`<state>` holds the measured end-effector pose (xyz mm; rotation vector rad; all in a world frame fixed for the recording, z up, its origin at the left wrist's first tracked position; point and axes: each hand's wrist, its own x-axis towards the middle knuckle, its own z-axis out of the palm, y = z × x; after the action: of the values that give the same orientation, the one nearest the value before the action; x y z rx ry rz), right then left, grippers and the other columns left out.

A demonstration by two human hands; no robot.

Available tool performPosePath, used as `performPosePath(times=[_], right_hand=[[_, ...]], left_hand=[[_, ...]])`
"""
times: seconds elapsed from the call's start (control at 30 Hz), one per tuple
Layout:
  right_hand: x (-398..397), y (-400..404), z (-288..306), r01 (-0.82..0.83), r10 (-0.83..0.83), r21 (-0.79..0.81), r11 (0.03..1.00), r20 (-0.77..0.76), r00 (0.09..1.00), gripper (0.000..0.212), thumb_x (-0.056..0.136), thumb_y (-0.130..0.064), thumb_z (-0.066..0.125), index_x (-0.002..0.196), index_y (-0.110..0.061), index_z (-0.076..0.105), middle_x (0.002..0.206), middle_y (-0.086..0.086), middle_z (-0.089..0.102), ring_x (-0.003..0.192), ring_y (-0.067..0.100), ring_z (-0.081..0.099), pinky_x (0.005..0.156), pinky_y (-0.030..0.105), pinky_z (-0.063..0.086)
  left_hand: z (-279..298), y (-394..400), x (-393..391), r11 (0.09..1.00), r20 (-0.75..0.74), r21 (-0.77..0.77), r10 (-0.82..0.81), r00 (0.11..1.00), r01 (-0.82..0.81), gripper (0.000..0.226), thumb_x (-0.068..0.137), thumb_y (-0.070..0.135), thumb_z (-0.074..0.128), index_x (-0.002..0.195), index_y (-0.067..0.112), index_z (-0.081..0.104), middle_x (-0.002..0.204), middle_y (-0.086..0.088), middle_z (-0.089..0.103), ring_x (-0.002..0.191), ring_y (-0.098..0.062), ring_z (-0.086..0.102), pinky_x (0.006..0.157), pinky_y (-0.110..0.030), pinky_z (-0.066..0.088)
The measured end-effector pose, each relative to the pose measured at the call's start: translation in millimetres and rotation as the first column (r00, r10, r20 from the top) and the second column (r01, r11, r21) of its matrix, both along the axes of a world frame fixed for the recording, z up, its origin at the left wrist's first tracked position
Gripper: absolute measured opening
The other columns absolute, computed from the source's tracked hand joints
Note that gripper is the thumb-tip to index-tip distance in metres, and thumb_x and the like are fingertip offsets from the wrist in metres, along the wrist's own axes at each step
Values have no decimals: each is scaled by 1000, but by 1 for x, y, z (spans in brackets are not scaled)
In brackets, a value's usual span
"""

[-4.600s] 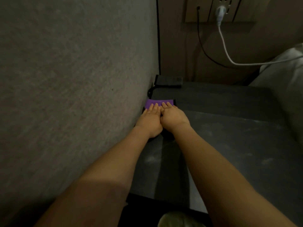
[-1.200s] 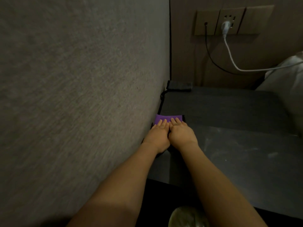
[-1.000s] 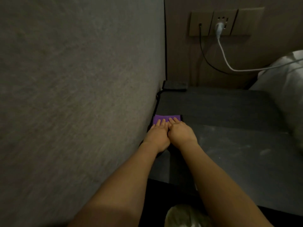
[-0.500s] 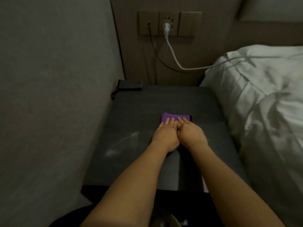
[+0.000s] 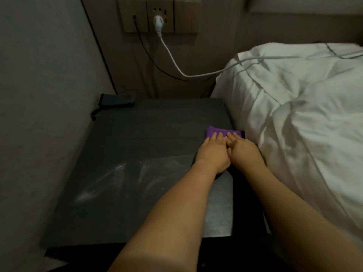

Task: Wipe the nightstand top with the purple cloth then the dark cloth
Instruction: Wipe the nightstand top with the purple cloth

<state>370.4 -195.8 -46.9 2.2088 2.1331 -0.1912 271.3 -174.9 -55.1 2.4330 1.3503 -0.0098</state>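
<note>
The folded purple cloth [image 5: 220, 132] lies on the dark nightstand top [image 5: 149, 138], at its right edge beside the bed. My left hand [image 5: 213, 152] and my right hand [image 5: 243, 152] lie side by side on it, fingers straight, pressing it flat. Most of the cloth is hidden under them; only its far strip shows. The dark cloth [image 5: 115, 101] lies folded at the far left corner of the nightstand, against the wall. Whitish dust streaks [image 5: 110, 181] mark the near left part of the top.
A white duvet [image 5: 298, 118] rises just right of the nightstand. A grey wall [image 5: 39, 95] borders the left side. A socket panel [image 5: 159, 15] behind holds a white plug with a cable [image 5: 176, 67] running onto the bed, and a black cable [image 5: 145, 52].
Both hands have slid the purple cloth from the left wall side across the top to its right edge by the bed. Dust streaks now show on the near left.
</note>
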Motion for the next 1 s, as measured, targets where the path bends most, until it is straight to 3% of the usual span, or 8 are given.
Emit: performPosePath(times=[0.17, 0.33, 0.5, 0.6, 0.73, 1.0], right_hand=[[-4, -2, 2, 33, -33, -12, 999, -10, 999, 52, 96, -23, 23, 145, -13, 35, 156, 8, 29, 145, 19, 29, 112, 29, 28], [-11, -24, 6, 37, -36, -54, 998, 18, 999, 79, 72, -29, 12, 146, -13, 35, 156, 7, 30, 145, 19, 29, 114, 29, 28], [-15, -36, 5, 59, -57, -80, 995, 30, 998, 62, 90, -26, 13, 148, -10, 29, 158, 9, 25, 146, 20, 24, 117, 30, 22], [-27, -38, 5, 76, -75, -74, 994, 8, 997, 65, 90, -30, 7, 148, -8, 29, 158, 11, 25, 146, 22, 25, 118, 33, 21], [-63, -35, 2, 52, -53, -56, 997, -21, 998, 51, 98, -22, 30, 147, -8, 32, 157, 11, 28, 145, 23, 26, 116, 32, 22], [-177, -20, 6, -97, 93, -46, 994, -85, 992, 49, 99, -23, 28, 146, -10, 34, 157, 7, 27, 145, 20, 26, 117, 34, 24]], left_hand=[[4, 1, -4, 999, -34, -17, -32, 999, 32, 60, 101, 25, 32, 155, 5, 13, 164, -9, 9, 152, -22, 6, 122, -33, 7], [2, -18, -10, 998, -46, -5, -58, 997, 58, 60, 100, 23, 31, 154, 5, 14, 163, -10, 10, 152, -22, 7, 122, -34, 9], [5, -30, -14, 997, -78, -3, -79, 994, 79, 59, 101, 24, 30, 155, 5, 13, 163, -11, 9, 152, -23, 8, 121, -34, 10], [8, -30, -25, 994, -90, 2, -111, 990, 112, 60, 100, 22, 31, 155, 4, 12, 164, -11, 8, 152, -23, 7, 122, -33, 9], [8, -32, -65, 997, -93, 6, -73, 993, 74, 60, 100, 22, 31, 155, 5, 11, 164, -10, 7, 152, -22, 6, 122, -32, 8], [9, -31, -182, 998, -120, 21, 63, 991, -61, 63, 98, 20, 36, 154, 5, 12, 163, -11, 10, 152, -20, 7, 123, -29, 6]])
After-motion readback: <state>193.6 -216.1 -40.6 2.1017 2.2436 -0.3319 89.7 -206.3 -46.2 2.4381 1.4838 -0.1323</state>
